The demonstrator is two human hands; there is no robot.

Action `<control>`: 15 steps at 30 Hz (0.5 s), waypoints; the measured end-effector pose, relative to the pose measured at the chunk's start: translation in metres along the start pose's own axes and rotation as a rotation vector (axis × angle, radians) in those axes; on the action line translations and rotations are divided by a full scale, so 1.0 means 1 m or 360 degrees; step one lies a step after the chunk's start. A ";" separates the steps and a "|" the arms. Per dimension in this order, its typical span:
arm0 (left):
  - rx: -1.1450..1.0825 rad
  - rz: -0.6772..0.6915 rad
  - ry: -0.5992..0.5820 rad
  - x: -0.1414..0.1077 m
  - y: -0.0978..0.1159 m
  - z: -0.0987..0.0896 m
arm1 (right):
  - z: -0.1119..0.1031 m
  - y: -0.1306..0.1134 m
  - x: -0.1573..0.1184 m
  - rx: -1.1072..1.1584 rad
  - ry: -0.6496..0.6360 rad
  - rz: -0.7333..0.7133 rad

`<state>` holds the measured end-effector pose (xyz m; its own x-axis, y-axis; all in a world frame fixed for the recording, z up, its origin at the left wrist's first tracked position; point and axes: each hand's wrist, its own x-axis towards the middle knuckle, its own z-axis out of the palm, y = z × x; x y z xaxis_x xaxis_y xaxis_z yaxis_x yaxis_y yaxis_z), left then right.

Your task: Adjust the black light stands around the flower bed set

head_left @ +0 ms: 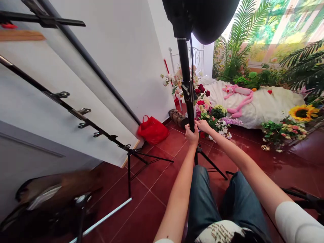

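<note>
A black light stand (187,64) rises in front of me, with a large black lamp head (215,17) at its top, cut off by the upper edge. My left hand (191,135) is wrapped round the lower part of the pole. Just to its right, my right hand (202,126) is closed against the same pole, level with the left one. Its fingertips are partly hidden, so any knob under them does not show. Below my hands the stand's leg (212,164) spreads over the tiles, close to my knees.
To the left stands another black tripod (129,152) with clamps along a slanting pole. A red bag (153,130) lies by the wall. Flowers (205,108), a pink plush toy (238,96) on white cloth (270,104) and a sunflower (302,112) are ahead and right.
</note>
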<state>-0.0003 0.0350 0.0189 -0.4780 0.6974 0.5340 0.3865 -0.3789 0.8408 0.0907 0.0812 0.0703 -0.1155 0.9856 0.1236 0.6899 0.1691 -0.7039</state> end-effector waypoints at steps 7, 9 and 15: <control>-0.0004 0.0023 0.0009 0.000 0.000 -0.002 | 0.016 0.015 -0.003 0.0242 0.0281 -0.0269; -0.0001 0.0023 0.0006 0.000 -0.001 -0.002 | 0.025 0.019 -0.003 0.0238 0.0397 -0.0284; 0.0026 0.0027 0.0020 0.000 -0.002 0.000 | 0.035 0.023 -0.009 -0.0178 0.0590 -0.0180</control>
<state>-0.0014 0.0353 0.0168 -0.4809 0.6834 0.5493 0.4073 -0.3807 0.8302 0.0821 0.0761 0.0283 0.0562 0.8891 0.4542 0.7635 0.2548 -0.5934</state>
